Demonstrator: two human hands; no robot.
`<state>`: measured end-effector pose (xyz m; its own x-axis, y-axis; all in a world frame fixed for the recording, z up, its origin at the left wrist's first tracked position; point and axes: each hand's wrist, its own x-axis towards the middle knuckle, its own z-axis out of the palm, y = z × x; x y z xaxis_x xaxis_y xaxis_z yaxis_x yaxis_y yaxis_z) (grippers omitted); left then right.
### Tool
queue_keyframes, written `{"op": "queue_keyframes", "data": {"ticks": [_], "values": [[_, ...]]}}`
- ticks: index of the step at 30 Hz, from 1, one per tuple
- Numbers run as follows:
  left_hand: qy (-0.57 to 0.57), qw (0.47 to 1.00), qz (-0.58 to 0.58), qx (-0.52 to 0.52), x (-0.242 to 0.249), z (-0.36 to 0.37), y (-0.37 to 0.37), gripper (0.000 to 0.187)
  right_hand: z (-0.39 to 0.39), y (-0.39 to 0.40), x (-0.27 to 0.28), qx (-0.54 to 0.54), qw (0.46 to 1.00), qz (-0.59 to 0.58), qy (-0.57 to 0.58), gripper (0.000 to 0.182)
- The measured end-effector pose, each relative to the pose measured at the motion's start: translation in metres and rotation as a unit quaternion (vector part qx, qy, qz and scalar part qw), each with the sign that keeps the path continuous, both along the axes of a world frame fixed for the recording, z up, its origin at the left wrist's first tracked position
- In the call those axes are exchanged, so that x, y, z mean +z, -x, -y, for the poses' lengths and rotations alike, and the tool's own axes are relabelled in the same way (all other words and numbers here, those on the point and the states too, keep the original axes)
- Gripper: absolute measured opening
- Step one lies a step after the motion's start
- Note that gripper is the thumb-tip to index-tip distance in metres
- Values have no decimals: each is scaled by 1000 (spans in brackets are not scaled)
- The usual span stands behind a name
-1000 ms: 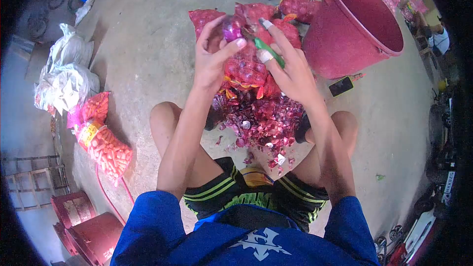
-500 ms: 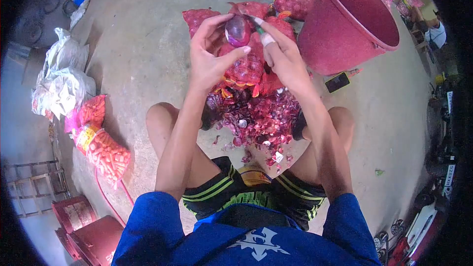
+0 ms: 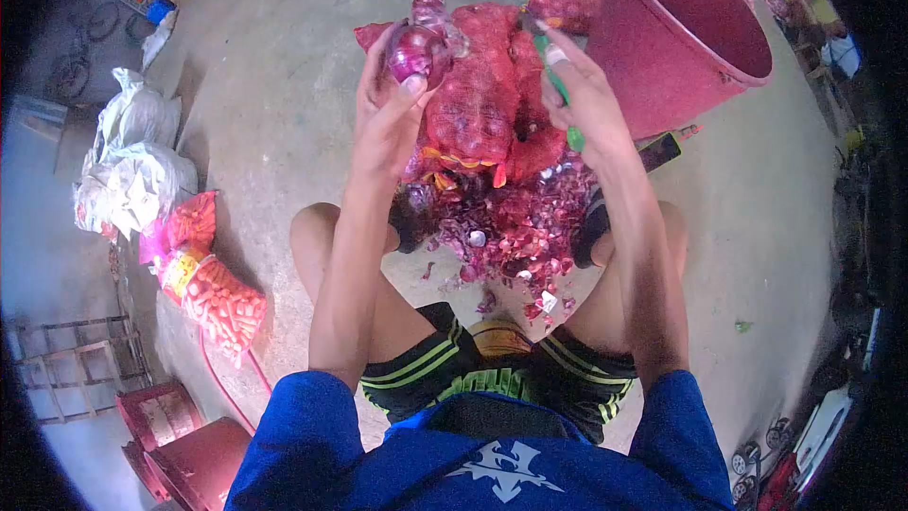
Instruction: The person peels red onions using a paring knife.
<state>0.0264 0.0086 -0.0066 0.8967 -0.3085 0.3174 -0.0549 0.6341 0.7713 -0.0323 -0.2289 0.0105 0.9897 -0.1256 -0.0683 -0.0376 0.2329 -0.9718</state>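
My left hand (image 3: 388, 114) is wrapped round a red onion (image 3: 417, 53), its thumb on the onion's near side and a strip of loose skin hanging at its right. To the right, my right hand (image 3: 588, 99) grips a green-handled knife (image 3: 556, 78), apart from the onion. The blade points up and away and is partly hard to make out. Red mesh sacks of onions (image 3: 470, 114) lie beyond and below both hands. Between my feet, onion skins (image 3: 515, 227) are heaped on the floor.
A large red tub (image 3: 653, 66) stands right of the sacks, with a phone (image 3: 659, 152) on the floor beside it. At the left are white sacks (image 3: 142, 180) and a mesh bag of carrots (image 3: 222, 303). Red containers (image 3: 203, 459) sit at the lower left.
My hands have moved apart, the left one leftward with the onion and the right one rightward with the knife. The onion has turned, and loose skin now shows beside it.
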Motion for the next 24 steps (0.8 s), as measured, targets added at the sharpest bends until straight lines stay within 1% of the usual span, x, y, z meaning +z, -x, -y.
{"op": "queue_keyframes", "data": {"ticks": [1, 3, 4, 5, 7, 8, 9, 10, 11, 12, 13, 15, 16, 18, 19, 21, 22, 24], "values": [[-2, 1000, 2, 2, 1, -1, 0, 72, -3, 1, 4, 2, 1000, 2, -2, 49], [3, 1000, -27, 5, 2, 0, 0, 72, -7, 3, 8, 10, 1000, 22, 14, 54], [5, 1000, -27, 4, 1, 2, 0, 72, -8, 6, 6, 24, 999, 37, 23, 51], [-1, 999, -40, 18, 1, 4, 0, 74, -13, 9, 5, 23, 999, 37, 24, 51], [-6, 998, -53, 34, -2, 6, -1, 75, -22, 13, 2, 31, 979, 133, 152, 54], [-19, 998, -47, 43, -3, 7, -1, 77, -24, 13, -2, 41, 971, 153, 178, 59], [-33, 997, -41, 52, -2, 7, -1, 79, -26, 15, -2, 42, 971, 154, 178, 59], [-32, 997, -40, 53, -1, 8, 0, 79, -28, 17, -1, 29, 949, 188, 253, 61], [-72, 995, -20, 62, 1, 8, 0, 81, -29, 18, 0, 15, 920, 220, 325, 63], [-112, 991, 0, 70, 2, 8, 1, 83, -30, 17, -1, 22, 916, 204, 344, 65], [-111, 991, 0, 71, 4, 7, 2, 83, -30, 17, -2, 23, 916, 204, 345, 65], [-165, 983, 8, 86, 6, 6, 5, 76, -32, 17, -2, 29, 889, 233, 393, 66], [-164, 983, 7, 86, 5, 7, 6, 76, -33, 17, -3, 30, 889, 233, 393, 66], [-122, 986, 45, 104, 4, 11, 8, 66, -36, 14, -9, 8, 873, 252, 417, 66], [-121, 986, 46, 103, 4, 12, 8, 66, -36, 12, -13, 8, 873, 251, 417, 66], [-138, 976, 74, 150, 4, 13, 10, 62, -37, 10, -18, 5, 871, 271, 410, 68], [-138, 976, 74, 150, 5, 11, 10, 62, -37, 10, -18, 5, 871, 272, 410, 68], [-204, 960, 94, 166, 7, 9, 11, 64, -37, 9, -19, -2, 855, 281, 436, 70]]}}
